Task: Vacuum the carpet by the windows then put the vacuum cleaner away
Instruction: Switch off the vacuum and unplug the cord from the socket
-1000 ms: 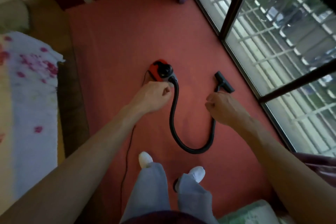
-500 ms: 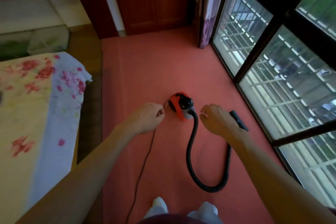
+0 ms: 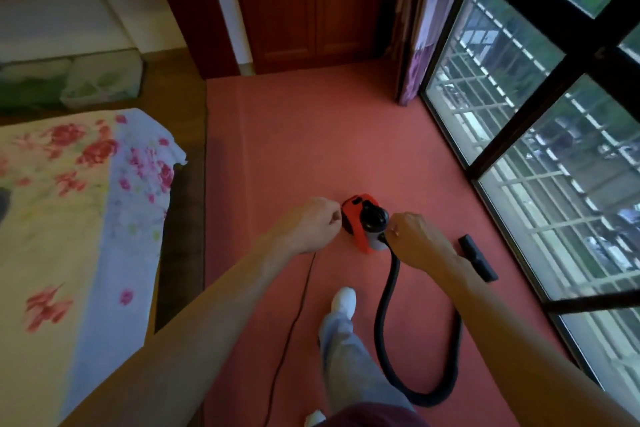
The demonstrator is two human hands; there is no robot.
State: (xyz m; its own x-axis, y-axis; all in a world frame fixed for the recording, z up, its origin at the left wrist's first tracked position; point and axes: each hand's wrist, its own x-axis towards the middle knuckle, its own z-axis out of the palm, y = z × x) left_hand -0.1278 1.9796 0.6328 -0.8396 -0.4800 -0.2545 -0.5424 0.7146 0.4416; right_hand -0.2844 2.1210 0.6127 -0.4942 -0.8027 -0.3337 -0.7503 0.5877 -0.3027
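Note:
A small red and black vacuum cleaner (image 3: 360, 224) sits on the red carpet (image 3: 294, 149) by the windows (image 3: 540, 135). Its black hose (image 3: 384, 308) loops back toward me and ends at the black floor nozzle (image 3: 479, 258), which lies near the window frame. My left hand (image 3: 313, 224) hovers just left of the vacuum, fingers curled, pinching the thin black power cord (image 3: 294, 319) that trails down past my leg. My right hand (image 3: 417, 241) is just right of the vacuum with curled fingers. Whether it holds anything is hidden.
A bed with a floral sheet (image 3: 79, 218) fills the left side, with a strip of wooden floor beside it. A wooden wardrobe (image 3: 304, 3) stands at the far end, and a purple curtain (image 3: 415, 45) hangs at the window corner. My leg and white sock (image 3: 343, 302) step forward on the carpet.
My view has lifted toward the wardrobe as I step forward. My right hand has moved from the nozzle pipe to beside the vacuum. My left hand has stayed by the vacuum.

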